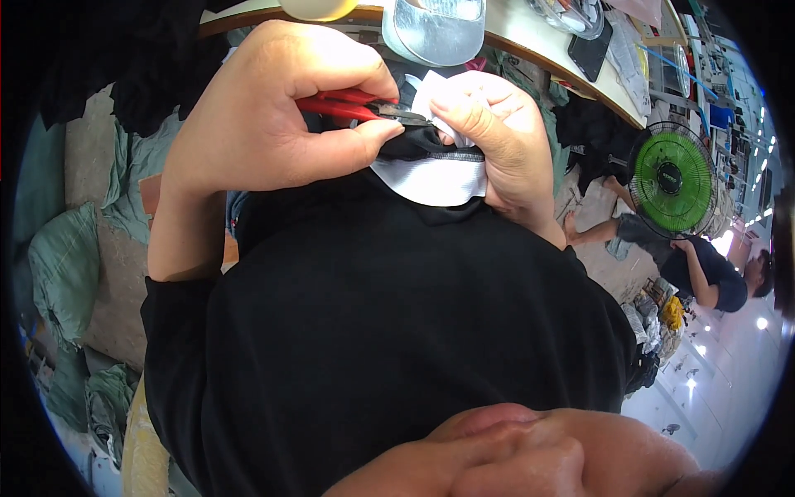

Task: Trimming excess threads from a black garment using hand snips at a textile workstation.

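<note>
My left hand is closed around small red-handled snips, whose dark blades point right into a piece of fabric. My right hand pinches that fabric, a white piece with a black stitched part bunched on top. The blade tips meet the black part right at my right thumb and forefinger. Both hands are held close together above my black shirt, in front of the table edge.
A curved wooden table edge runs across the top, with a shiny silver object and a black phone on it. A green fan stands at right, near a seated person. Green sacks lie at left.
</note>
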The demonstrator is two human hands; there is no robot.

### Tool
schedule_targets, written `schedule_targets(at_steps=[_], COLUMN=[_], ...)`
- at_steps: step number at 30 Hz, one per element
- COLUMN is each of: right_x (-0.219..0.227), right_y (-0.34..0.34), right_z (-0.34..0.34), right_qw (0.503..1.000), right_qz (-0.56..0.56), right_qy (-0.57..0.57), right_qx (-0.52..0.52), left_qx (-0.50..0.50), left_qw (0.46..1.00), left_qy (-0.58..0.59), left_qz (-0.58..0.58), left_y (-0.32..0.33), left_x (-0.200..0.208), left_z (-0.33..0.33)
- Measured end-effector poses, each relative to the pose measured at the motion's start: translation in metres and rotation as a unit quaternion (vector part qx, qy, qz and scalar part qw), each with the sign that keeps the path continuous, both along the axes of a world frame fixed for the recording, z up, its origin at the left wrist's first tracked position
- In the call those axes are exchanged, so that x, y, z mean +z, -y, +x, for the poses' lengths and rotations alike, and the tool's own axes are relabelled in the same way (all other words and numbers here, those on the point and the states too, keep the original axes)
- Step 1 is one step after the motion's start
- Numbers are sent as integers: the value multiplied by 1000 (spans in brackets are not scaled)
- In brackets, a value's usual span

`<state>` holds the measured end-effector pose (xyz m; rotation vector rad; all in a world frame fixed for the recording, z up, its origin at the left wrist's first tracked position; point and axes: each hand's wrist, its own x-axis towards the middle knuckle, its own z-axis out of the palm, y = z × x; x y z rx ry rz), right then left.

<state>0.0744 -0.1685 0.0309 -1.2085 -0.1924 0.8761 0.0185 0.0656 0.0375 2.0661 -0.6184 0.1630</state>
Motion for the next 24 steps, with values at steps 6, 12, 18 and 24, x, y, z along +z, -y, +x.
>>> schedule_targets(at_steps=[6, 12, 18, 24], right_x=[4, 4, 2, -1], right_y=[-2, -1, -1, -2], right_z=[-2, 0, 1, 2], right_qw=[999, 1000, 1000, 999], right_qz=[-9, 12, 27, 37], right_qy=[23, 17, -9, -28], right_qx=[-37, -22, -7, -6], left_qx=[21, 36, 10, -1], left_qw=[1000, 998, 996, 991], left_qy=[-1, 12, 9, -30], left_qz=[-9, -52, -92, -133], left_y=[-1, 3, 4, 3], left_x=[-1, -9, -14, -21], left_z=[-2, -5, -3, -1])
